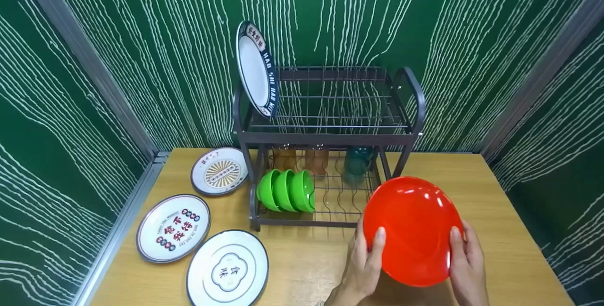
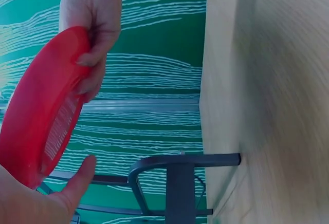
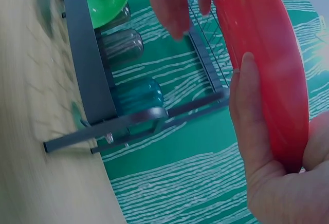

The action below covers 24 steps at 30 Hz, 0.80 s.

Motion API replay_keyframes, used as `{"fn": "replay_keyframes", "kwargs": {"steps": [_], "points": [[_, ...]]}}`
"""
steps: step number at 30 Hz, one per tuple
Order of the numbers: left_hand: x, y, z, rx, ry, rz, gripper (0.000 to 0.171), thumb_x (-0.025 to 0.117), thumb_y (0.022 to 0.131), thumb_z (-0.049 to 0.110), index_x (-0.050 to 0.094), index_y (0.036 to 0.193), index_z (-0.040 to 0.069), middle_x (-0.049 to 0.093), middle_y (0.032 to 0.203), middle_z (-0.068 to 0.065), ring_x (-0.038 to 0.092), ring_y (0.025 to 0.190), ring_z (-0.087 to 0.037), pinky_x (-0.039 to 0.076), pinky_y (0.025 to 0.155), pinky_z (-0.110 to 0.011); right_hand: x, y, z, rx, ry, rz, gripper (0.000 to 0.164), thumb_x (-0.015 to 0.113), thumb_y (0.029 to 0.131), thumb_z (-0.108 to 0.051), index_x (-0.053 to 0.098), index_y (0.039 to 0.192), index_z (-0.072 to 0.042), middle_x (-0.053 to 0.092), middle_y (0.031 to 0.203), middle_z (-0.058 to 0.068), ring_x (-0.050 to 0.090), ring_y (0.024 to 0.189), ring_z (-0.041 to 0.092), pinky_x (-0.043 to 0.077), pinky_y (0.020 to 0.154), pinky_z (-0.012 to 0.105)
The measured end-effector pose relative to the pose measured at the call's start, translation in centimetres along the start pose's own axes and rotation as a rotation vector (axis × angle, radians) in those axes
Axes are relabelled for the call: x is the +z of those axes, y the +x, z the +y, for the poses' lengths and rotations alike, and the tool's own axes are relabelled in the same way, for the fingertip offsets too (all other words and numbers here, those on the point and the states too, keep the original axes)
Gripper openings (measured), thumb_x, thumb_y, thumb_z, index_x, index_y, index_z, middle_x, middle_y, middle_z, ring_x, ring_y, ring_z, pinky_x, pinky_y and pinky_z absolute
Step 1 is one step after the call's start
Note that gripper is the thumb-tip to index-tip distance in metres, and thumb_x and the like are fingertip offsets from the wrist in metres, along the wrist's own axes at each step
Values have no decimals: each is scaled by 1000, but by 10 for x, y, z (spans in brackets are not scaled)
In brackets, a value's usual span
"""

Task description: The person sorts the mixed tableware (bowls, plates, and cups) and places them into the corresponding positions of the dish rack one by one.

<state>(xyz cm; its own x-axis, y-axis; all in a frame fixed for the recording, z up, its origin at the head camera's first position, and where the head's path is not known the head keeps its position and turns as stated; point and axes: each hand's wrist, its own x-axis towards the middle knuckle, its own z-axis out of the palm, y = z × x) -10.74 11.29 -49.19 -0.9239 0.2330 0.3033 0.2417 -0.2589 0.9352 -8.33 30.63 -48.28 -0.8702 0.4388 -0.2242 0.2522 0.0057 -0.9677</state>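
Observation:
A round red plate [image 1: 415, 230] is held up in front of the rack's right side, its inner face toward the head camera. My left hand [image 1: 361, 268] grips its left edge, thumb on the inner face. On the opposite edge my right hand [image 1: 469, 263] pinches the rim, thumb in front. The left wrist view shows the red plate [image 2: 43, 106] from the side, with raised marks on its underside. In the right wrist view, the right hand's fingers [image 3: 249, 111] lie along the plate's underside.
A dark two-tier dish rack [image 1: 325, 137] stands at the back. One patterned plate [image 1: 255, 70] leans upright on its top tier. Below are green bowls [image 1: 285, 190] and several glasses [image 1: 316, 160]. Decorated plates [image 1: 173, 228] lie on the wooden table [image 1: 302, 259] at left.

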Motion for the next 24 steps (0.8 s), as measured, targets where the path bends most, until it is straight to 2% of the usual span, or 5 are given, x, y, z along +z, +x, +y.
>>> {"fn": "replay_keyframes", "kwargs": {"steps": [3, 10, 13, 21, 24], "points": [[1, -3, 14, -42, -57, 13, 50, 44, 101, 26, 24, 147, 31, 49, 136, 4, 60, 106, -16, 55, 76, -29, 4, -3, -1, 2, 14, -13, 67, 40, 91, -59, 20, 150, -34, 32, 148, 4, 57, 106, 11, 52, 82, 27], [-3, -9, 4, -19, -64, 55, 48, 44, 101, 26, 27, 145, 31, 52, 132, 3, 61, 103, -19, 55, 75, -32, 15, -7, -2, 2, 38, -39, 68, 44, 89, -59, 21, 149, -35, 33, 147, 3, 57, 108, 12, 52, 83, 29], [-4, -12, 7, -12, -73, 75, 46, 45, 101, 24, 30, 144, 29, 54, 130, 2, 62, 102, -20, 56, 74, -33, 18, -9, -1, -8, 64, -56, 68, 45, 89, -58, 23, 148, -35, 35, 146, 3, 59, 105, 11, 52, 83, 30], [-8, -22, 22, 168, -30, 99, 40, 40, 100, 2, 37, 140, 7, 61, 118, -14, 65, 98, -21, 56, 73, -33, 27, -10, 6, -12, 150, -87, 62, 49, 91, -51, 27, 147, -34, 37, 143, -1, 61, 103, 12, 52, 83, 33], [-9, -25, 30, 189, -3, 121, 38, 40, 100, 1, 39, 138, 5, 63, 116, -14, 66, 96, -20, 56, 70, -32, 29, -10, 9, -49, 152, -96, 59, 47, 94, -48, 28, 146, -31, 36, 142, 0, 60, 103, 10, 53, 82, 32]]}}
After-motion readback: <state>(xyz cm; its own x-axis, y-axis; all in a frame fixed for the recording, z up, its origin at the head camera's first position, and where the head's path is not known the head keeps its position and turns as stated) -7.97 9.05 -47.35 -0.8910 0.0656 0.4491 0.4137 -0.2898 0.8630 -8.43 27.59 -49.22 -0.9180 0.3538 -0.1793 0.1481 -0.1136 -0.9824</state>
